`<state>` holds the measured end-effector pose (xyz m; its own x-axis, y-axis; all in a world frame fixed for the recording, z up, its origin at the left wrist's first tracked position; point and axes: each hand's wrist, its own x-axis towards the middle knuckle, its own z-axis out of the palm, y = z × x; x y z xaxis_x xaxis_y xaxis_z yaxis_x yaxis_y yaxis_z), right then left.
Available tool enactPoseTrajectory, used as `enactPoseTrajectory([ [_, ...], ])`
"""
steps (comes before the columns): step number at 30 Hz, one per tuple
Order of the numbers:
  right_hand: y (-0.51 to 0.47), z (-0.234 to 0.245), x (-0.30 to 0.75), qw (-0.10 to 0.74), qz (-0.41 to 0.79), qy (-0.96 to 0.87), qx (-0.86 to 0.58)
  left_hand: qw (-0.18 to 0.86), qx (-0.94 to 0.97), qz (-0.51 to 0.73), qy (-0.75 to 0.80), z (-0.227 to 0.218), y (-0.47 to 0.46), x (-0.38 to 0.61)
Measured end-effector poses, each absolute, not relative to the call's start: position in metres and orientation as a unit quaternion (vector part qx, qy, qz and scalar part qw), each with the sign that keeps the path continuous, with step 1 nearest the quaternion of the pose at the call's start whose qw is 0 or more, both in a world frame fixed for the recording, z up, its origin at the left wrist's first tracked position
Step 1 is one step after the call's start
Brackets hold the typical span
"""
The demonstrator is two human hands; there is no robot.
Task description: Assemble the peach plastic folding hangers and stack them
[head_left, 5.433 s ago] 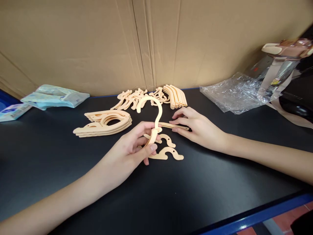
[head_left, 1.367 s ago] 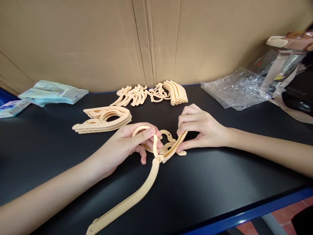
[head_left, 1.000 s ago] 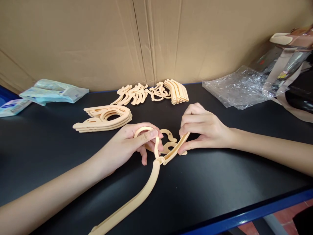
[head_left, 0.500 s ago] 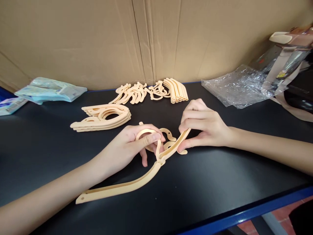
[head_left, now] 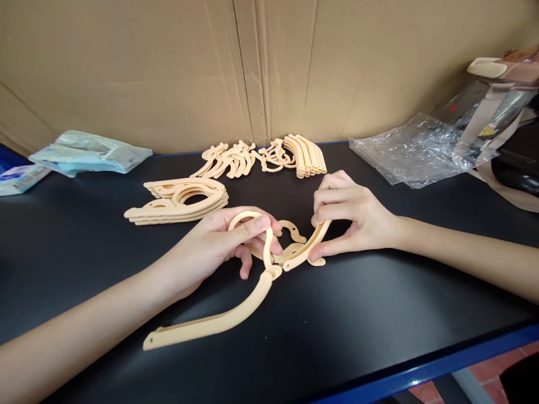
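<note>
My left hand [head_left: 229, 238] pinches a cream plastic hanger hook [head_left: 268, 247] between thumb and fingers. Joined to the hook's lower end is one curved hanger arm [head_left: 214, 324], which reaches down to the left. In my right hand [head_left: 351, 216], a second hanger arm [head_left: 305, 253] is gripped by its upper part. Its lower tip lies close beside the hook joint, with a small gap between them. Behind and below the hands, more cream hanger pieces [head_left: 293, 231] rest on the black table, partly hidden by the fingers.
A stack of folded hangers [head_left: 177, 213] lies left of centre. Farther back are a pile of loose hooks [head_left: 233, 160] and a row of hanger arms [head_left: 306, 156] near a cardboard wall [head_left: 168, 73]. A tissue pack [head_left: 90, 154], clear plastic bag [head_left: 412, 148] and bottle [head_left: 488, 106] stand around.
The right-hand hanger arm, whose tip was at the hook joint, has come away from it. The left hand and hook have shifted slightly left, and the attached arm's lower end has swung right.
</note>
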<state>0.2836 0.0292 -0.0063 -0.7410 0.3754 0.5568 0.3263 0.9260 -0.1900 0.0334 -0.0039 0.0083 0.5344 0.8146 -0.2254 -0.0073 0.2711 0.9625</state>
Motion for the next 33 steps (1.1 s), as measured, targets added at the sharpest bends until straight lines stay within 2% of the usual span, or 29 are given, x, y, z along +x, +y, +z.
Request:
enactPoseTrajectory([
  [33,0.0254,-0.0059,0.28,0.297,0.023,-0.939,-0.173,0.674,0.58,0.262,0.376,0.0109,-0.0025,0.0377],
])
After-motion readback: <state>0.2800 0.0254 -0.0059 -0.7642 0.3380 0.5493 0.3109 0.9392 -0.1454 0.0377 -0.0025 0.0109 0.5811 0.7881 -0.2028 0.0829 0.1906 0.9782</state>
